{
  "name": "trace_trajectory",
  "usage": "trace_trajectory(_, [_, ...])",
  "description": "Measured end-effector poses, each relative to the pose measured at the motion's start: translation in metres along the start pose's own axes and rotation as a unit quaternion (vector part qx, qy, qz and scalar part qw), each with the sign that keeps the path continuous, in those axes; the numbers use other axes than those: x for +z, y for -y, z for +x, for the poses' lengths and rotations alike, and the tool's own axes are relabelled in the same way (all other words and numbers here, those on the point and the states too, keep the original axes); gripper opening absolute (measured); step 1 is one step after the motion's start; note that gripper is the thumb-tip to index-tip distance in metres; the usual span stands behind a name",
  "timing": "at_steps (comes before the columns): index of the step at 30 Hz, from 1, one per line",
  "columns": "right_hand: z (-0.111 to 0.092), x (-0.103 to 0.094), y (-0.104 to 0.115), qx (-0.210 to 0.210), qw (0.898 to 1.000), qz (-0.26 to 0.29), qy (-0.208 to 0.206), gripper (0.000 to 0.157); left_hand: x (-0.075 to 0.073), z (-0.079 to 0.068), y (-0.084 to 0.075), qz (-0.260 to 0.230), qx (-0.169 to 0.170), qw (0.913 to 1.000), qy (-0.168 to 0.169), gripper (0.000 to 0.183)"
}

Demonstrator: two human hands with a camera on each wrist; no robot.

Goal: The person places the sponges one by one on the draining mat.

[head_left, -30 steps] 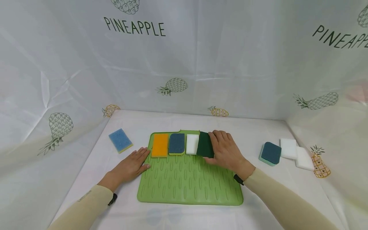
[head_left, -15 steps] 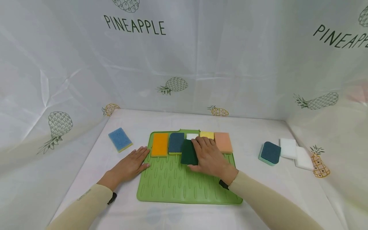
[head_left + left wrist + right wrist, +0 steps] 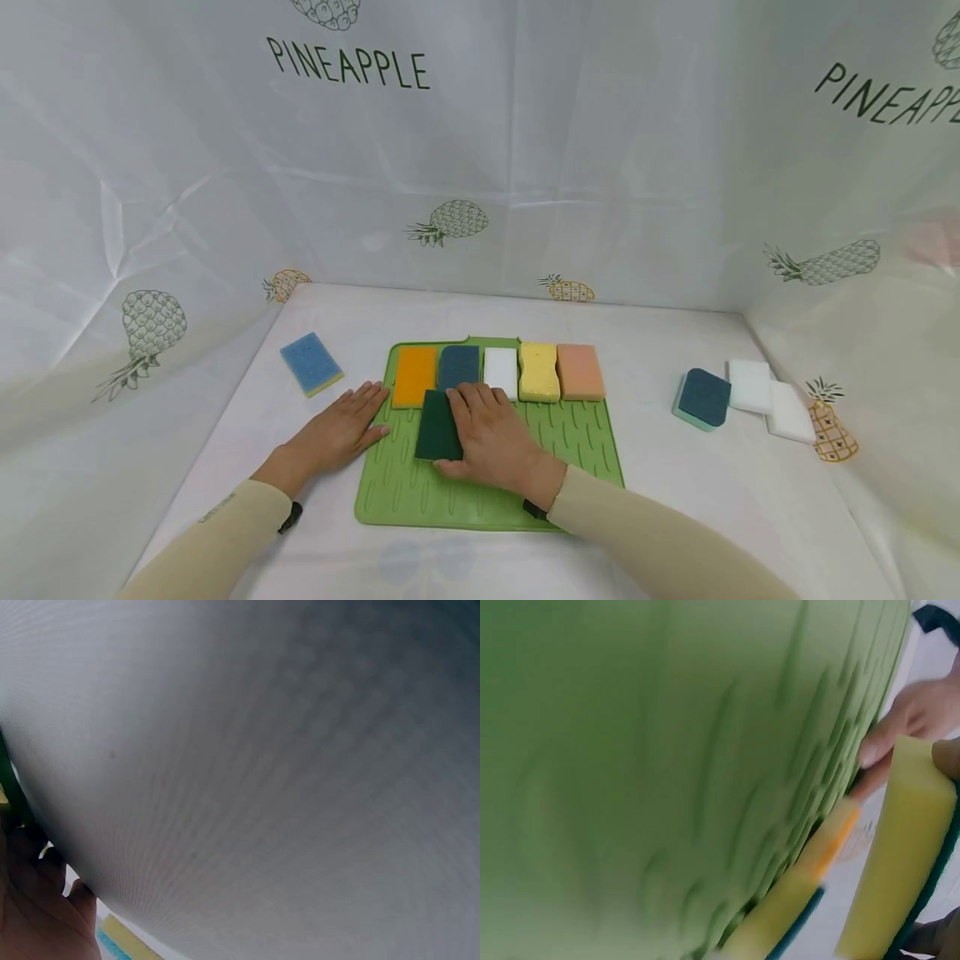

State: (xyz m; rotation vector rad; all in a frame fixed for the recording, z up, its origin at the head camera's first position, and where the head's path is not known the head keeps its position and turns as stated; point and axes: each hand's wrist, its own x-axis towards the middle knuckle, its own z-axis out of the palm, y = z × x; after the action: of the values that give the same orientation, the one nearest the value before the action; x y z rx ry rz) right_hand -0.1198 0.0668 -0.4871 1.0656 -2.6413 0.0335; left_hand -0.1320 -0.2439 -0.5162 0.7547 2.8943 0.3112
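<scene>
My right hand (image 3: 498,437) grips a scouring sponge (image 3: 437,427) over the left half of the green ribbed mat (image 3: 408,496). The sponge has a dark green scrubbing face on top; its thick yellow foam (image 3: 904,840) shows from the side in the right wrist view, apart from the mat's surface. My left hand (image 3: 330,429) lies with straight fingers on the mat's left edge. Along the mat's far edge stand, left to right, an orange sponge (image 3: 415,377), a dark blue-topped sponge (image 3: 459,367), a white sponge (image 3: 501,372), a yellow wavy sponge (image 3: 539,372) and a peach sponge (image 3: 581,372).
Left of the mat lies a blue sponge (image 3: 312,364) with a yellow underside. On the right are a teal sponge with a dark top (image 3: 705,398) and two white sponges, one nearer the mat (image 3: 749,386) and one farther right (image 3: 791,412). White pineapple-print sheeting (image 3: 622,183) encloses the table.
My right hand has carried the green-faced sponge left and nearer to me from the row's right side, uncovering the yellow and peach sponges. My left hand has stayed put.
</scene>
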Motion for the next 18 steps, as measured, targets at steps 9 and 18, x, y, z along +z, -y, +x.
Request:
trace_trajectory(9, [0.008,0.004,0.039,-0.035,0.999,-0.022,0.019,0.105,-0.001,-0.001,-0.001,0.001,0.0,1.0,0.002,0.072])
trace_trajectory(18, [0.011,0.013,0.057,-0.048,0.998,-0.023,0.029,0.106,0.002,-0.001,0.002,0.012,0.006,0.9999,-0.002,0.071])
